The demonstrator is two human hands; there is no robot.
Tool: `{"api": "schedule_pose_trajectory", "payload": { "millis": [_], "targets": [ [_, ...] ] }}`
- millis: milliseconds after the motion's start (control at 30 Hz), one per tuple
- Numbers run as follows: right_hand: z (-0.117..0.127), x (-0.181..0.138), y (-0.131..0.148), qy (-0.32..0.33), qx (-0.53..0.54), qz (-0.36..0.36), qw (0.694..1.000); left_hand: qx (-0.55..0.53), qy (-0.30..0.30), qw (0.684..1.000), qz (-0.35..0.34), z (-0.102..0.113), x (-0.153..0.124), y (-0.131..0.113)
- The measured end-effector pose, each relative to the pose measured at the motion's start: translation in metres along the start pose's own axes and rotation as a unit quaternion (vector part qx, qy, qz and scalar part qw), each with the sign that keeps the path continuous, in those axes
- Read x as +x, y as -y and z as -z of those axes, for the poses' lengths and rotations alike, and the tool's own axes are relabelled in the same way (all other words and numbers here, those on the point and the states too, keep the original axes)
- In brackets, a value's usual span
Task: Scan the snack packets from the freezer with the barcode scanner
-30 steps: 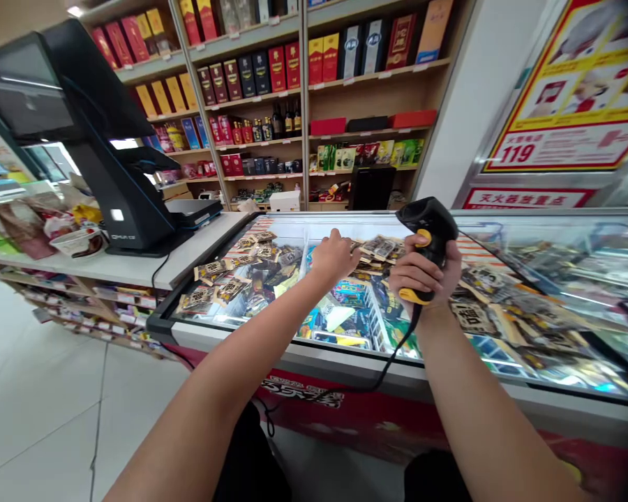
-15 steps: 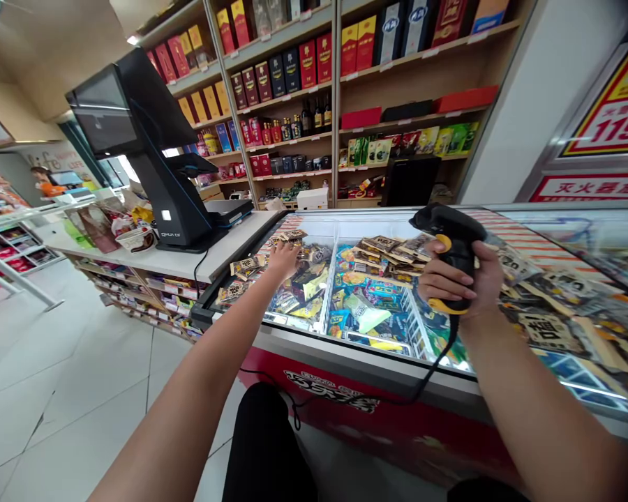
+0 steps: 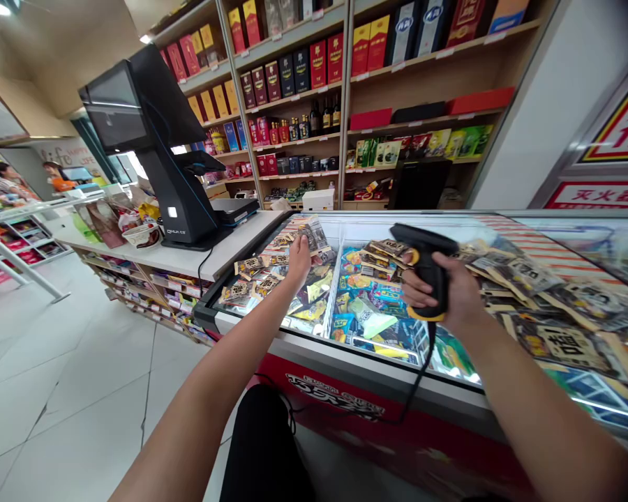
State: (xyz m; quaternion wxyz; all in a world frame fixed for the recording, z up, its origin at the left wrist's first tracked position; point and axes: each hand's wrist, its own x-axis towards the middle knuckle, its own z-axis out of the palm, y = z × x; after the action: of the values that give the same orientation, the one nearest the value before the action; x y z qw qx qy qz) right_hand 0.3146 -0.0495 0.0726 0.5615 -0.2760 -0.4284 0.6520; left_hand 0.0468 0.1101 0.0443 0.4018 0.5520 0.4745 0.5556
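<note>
My left hand (image 3: 299,261) is closed on the edge of a snack packet (image 3: 315,236), tilted up above the left pile on the glass freezer lid. Beneath and beside it lie more brown-and-cream packets (image 3: 248,268). In my right hand (image 3: 453,289) is a black and yellow barcode scanner (image 3: 430,268), its fingers wrapped round the handle. The scanner's head points left, over a middle heap of packets (image 3: 379,256). A cable (image 3: 416,380) hangs from the grip and runs down in front of the freezer.
The chest freezer (image 3: 345,355) shows ice-cream packs through its glass. At left, a counter (image 3: 230,251) carries a checkout screen (image 3: 151,139) and a bowl (image 3: 141,237). A large packet pile (image 3: 555,300) lies at right. Behind stand shelves (image 3: 293,146) of boxes and bottles. Two people are far left.
My left hand has taken a packet from the left pile and raised it. My right hand has brought the scanner left and lower, turning its head towards the left.
</note>
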Motion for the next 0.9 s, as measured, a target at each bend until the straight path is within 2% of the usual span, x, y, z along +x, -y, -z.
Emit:
{"api": "schedule_pose_trajectory", "payload": {
  "millis": [67,167,367,500,667,900],
  "targets": [
    [-0.003,0.007,-0.013,0.003,-0.052,-0.034,0.998,-0.103,0.027,0.994,0.036,-0.013,-0.005,0.005],
    [-0.005,0.014,-0.029,0.008,-0.117,-0.060,0.991,-0.151,0.045,0.985,0.068,-0.020,-0.008,0.017],
    [-0.010,0.013,-0.036,0.000,-0.183,-0.067,0.981,-0.154,0.049,0.983,0.088,-0.005,-0.004,0.029],
    [-0.010,0.011,-0.032,0.016,-0.165,-0.078,0.983,-0.143,0.055,0.984,0.091,-0.001,-0.003,0.029],
    [-0.008,0.011,-0.030,0.045,-0.147,-0.080,0.985,-0.079,0.033,0.992,0.090,-0.003,-0.002,0.033],
    [-0.010,0.009,-0.028,0.046,-0.129,-0.085,0.987,-0.059,0.052,0.994,0.070,-0.001,-0.002,0.035]
  ]
}}
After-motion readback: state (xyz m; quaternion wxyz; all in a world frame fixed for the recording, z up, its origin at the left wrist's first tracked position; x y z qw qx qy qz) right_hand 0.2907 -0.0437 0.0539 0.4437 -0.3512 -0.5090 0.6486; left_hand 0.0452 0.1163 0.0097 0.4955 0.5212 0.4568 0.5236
